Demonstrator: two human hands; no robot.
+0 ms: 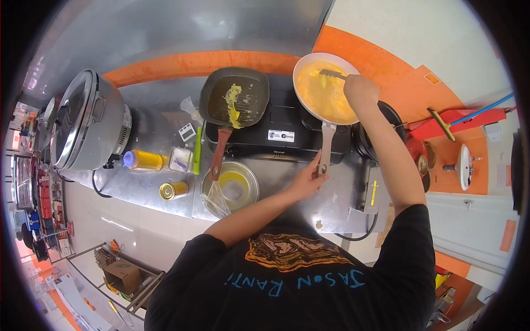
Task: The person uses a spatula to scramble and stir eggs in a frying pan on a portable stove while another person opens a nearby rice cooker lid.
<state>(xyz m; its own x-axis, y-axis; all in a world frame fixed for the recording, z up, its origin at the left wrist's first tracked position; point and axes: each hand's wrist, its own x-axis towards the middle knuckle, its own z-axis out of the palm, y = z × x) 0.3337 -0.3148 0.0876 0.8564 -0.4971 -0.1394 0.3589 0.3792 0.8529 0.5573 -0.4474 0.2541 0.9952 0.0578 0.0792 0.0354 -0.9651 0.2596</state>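
Observation:
My left hand point(308, 180) grips the beige handle of a white frying pan point(295, 89), which sits on the right side of a black gas stove point(285, 118). Yellow beaten egg point(321, 97) spreads over the pan's floor, with thicker folds at its upper part. Over the pan's right rim, my right hand point(362, 93) holds a grey spatula point(331, 74) whose blade touches the egg. A square grill pan point(252, 99) rests on the stove's left side, with a strip of cooked egg point(233, 105) in it and its red-brown handle point(220, 149) pointing towards me.
A steel bowl point(254, 182) holds a whisk point(215, 200) and yellow residue. Left of it are a green utensil point(198, 151), a timer point(187, 132), a small container point(180, 159), a can point(173, 190) and a yellow bottle point(145, 160). A large cooker point(103, 132) stands far left; dark pans point(391, 120) lie right.

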